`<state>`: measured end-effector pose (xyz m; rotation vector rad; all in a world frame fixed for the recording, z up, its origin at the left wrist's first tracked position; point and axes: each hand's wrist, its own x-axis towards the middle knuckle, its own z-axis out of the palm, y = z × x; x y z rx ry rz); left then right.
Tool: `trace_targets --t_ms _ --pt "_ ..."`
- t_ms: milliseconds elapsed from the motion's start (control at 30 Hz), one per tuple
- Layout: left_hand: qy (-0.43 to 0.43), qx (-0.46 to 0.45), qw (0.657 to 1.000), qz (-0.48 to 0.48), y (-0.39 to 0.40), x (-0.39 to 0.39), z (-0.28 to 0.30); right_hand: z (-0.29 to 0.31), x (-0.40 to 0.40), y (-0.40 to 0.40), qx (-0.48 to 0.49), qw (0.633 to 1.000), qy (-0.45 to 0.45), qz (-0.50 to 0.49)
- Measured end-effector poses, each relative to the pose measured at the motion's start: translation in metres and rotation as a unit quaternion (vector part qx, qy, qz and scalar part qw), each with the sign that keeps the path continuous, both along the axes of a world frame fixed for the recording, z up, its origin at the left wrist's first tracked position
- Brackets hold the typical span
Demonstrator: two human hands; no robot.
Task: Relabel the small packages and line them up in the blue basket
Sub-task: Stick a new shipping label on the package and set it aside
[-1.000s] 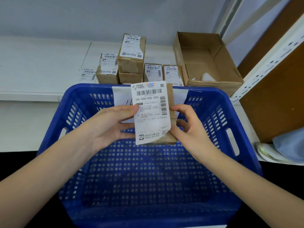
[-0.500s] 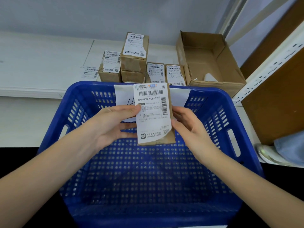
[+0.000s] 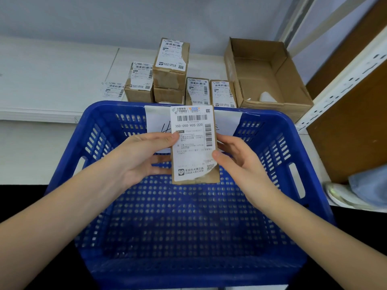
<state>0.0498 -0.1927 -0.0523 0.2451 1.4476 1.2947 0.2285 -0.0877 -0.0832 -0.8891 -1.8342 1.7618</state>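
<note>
Both hands, left hand (image 3: 144, 155) and right hand (image 3: 236, 158), hold labelled package (image 3: 193, 143) above blue basket (image 3: 69, 164); five labelled boxes (image 3: 170, 63) and open carton (image 3: 270, 80) on the surface (image 3: 52, 70) behind.

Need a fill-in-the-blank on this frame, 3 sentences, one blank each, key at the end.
1. Both hands hold one small package above the floor of the ____ basket.
2. The left hand and right hand grip the package by its two ____.
3. The open cardboard box stands beyond the basket, on the ____ side.

Missing words: blue; sides; right
</note>
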Motion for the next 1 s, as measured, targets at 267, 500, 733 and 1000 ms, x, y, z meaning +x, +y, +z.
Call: trace_targets --t_ms 267,500,733,1000 --pt "0.004 -0.004 1.0 0.004 -0.0004 0.0007 0.0004 -0.0011 0.0009 0.0006 0.017 1.0 -0.012 0.006" --pt "0.001 -0.009 1.0 0.018 -0.0006 0.0015 -0.0007 -0.0028 0.0017 0.0011 0.025 1.0 -0.007 0.01" --pt "0.001 -0.017 1.0 0.021 -0.0008 0.0031 -0.0003 -0.0044 0.0019 0.0027 0.038 0.999 -0.01 0.013" --pt "0.004 -0.026 0.999 0.041 -0.0002 0.0047 -0.0006 -0.0077 0.0018 0.0042 0.047 0.999 -0.007 0.021"
